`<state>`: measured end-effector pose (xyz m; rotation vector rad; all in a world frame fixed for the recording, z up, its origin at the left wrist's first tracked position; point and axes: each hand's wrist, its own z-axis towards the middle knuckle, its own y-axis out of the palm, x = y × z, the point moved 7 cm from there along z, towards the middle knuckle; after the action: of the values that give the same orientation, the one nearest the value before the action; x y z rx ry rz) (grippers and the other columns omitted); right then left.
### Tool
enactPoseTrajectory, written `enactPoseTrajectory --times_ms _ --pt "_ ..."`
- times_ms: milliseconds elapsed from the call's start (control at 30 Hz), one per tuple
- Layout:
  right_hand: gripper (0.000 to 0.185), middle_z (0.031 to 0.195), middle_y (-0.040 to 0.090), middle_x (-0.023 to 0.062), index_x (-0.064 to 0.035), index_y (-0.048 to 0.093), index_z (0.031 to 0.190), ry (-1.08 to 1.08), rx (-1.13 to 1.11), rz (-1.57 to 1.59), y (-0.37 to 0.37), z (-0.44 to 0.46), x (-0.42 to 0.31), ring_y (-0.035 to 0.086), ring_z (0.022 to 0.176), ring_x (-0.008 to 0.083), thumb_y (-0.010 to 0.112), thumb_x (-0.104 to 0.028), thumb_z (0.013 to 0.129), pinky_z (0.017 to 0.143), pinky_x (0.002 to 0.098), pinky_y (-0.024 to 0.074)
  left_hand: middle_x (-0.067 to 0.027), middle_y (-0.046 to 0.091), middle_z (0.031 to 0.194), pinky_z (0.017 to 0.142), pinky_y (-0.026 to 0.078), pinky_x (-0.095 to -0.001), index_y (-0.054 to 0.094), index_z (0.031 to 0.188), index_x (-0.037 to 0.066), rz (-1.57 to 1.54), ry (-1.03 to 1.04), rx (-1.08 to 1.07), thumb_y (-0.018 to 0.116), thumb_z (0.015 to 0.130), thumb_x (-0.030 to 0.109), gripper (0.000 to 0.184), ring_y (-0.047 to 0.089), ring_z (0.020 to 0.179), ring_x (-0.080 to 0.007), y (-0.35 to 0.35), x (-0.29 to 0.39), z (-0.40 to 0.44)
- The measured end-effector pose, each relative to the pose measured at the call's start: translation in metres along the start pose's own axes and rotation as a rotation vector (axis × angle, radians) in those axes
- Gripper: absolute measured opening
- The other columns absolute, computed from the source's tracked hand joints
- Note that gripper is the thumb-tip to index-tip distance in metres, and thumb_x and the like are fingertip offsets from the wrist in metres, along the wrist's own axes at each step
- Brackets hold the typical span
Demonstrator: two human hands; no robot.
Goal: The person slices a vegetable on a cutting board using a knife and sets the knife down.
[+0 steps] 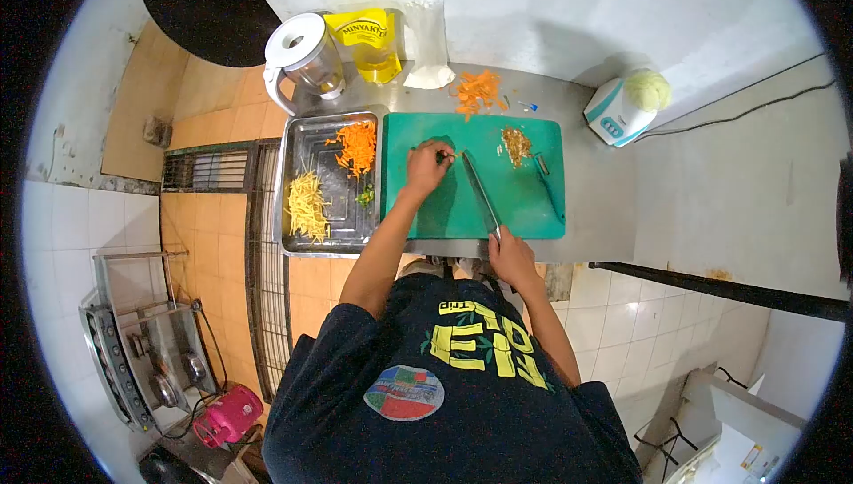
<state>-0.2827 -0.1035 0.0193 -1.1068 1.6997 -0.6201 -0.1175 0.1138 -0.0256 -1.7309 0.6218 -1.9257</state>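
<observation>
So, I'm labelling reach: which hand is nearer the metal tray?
Left. The left hand is over the board, right of the tray; the right hand, gripping the knife, is farther right.

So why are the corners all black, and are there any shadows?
In the head view, black rounds off the corners, probably from a very wide lens; in the head view, a soft shadow lies on the green cutting board beside the left hand and forearm; in that same view, the tiny piece at that hand is too small to name.
</observation>
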Motion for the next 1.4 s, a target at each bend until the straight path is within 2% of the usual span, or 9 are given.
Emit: enactPoseTrajectory --times_ms 67,300,500,700,900,1100,1200,1300,1400 --pt "0.031 0.087 0.069 0.0284 -0.001 0.055 0.106 -0.007 0.025 0.03 -0.001 0.002 -0.006 0.066 0.083 0.0504 0.05 -0.031 0.103 0.076 0.0608 0.0501 -0.0031 0.069 0.091 0.087 0.043 -0.0434 0.074 0.088 0.016 0.043 0.005 -0.006 0.076 0.082 0.012 0.008 0.065 0.093 -0.0252 0.0 0.002 0.0" --pt "0.031 0.09 0.069 0.0295 -0.0014 0.055 0.109 0.006 0.014 0.034 0.012 0.016 -0.014 0.066 0.086 0.0505 0.05 -0.031 0.103 0.078 0.061 0.0505 -0.0049 0.069 0.089 0.086 0.043 -0.0443 0.074 0.087 0.014 0.134 0.088 0.094 0.075 0.082 0.008 0.008 0.065 0.093 -0.0275 0.002 0.005 -0.003" --pt "0.034 0.092 0.07 0.0278 -0.0033 0.056 0.116 -0.019 0.034 0.027 0.013 0.035 -0.009 0.068 0.086 0.0493 0.051 -0.034 0.102 0.078 0.0614 0.0522 -0.0068 0.068 0.089 0.077 0.048 -0.0396 0.074 0.09 0.009 -0.107 0.032 0.001 0.075 0.082 0.004 0.01 0.067 0.077 -0.0244 -0.001 -0.007 0.0" --pt "0.036 0.089 0.07 0.0264 -0.0042 0.056 0.116 -0.008 0.056 0.008 0.014 0.02 -0.006 0.068 0.085 0.0479 0.053 -0.036 0.101 0.077 0.0607 0.0526 -0.0106 0.068 0.089 0.065 0.055 -0.0322 0.073 0.095 0.004 -0.235 0.053 0.042 0.078 0.08 0.0 0.016 0.067 0.07 -0.0214 -0.01 -0.009 -0.003" --pt "0.032 0.087 0.07 0.0265 -0.0039 0.056 0.111 0.003 0.033 -0.03 0.019 0.02 -0.011 0.068 0.083 0.0482 0.052 -0.034 0.101 0.076 0.0608 0.0522 -0.0118 0.069 0.087 0.069 0.056 -0.0367 0.075 0.088 0.004 -0.116 0.02 0.059 0.078 0.08 0.005 0.008 0.069 0.071 -0.025 -0.006 -0.007 -0.001" --pt "0.031 0.088 0.07 0.0287 -0.0001 0.056 0.105 -0.007 0.034 -0.031 0.023 0.018 -0.018 0.067 0.084 0.0492 0.051 -0.03 0.102 0.075 0.0591 0.0518 -0.0115 0.069 0.086 0.073 0.054 -0.0416 0.078 0.089 0.008 -0.129 0.105 0.116 0.077 0.08 0.008 0.009 0.068 0.074 -0.0292 -0.004 -0.01 -0.003" --pt "0.032 0.089 0.069 0.029 0.0004 0.057 0.104 -0.017 0.048 -0.015 0.015 0.024 -0.02 0.067 0.085 0.0497 0.05 -0.031 0.103 0.077 0.0591 0.0514 -0.0094 0.069 0.088 0.08 0.05 -0.044 0.079 0.092 0.011 -0.076 0.065 0.032 0.076 0.082 0.01 0.011 0.066 0.082 -0.0291 -0.002 -0.013 -0.004" --pt "0.033 0.09 0.069 0.0286 0.0004 0.057 0.104 -0.018 0.028 0.037 0.006 0.033 -0.024 0.066 0.086 0.0503 0.05 -0.032 0.103 0.079 0.0592 0.0503 -0.0087 0.068 0.09 0.084 0.046 -0.0449 0.079 0.097 0.012 0.128 0.227 0.076 0.074 0.084 0.013 0.014 0.063 0.09 -0.0286 -0.009 0.002 -0.015" --pt "0.035 0.09 0.068 0.0284 0.0004 0.058 0.105 -0.03 0.035 0.097 0.004 0.036 -0.024 0.065 0.087 0.0504 0.05 -0.033 0.103 0.08 0.0593 0.0494 -0.0111 0.072 0.105 0.101 0.043 -0.0494 0.08 0.105 0.013 0.184 0.188 -0.021 0.072 0.089 0.012 0.018 0.064 0.109 -0.0344 -0.017 0.016 -0.032"
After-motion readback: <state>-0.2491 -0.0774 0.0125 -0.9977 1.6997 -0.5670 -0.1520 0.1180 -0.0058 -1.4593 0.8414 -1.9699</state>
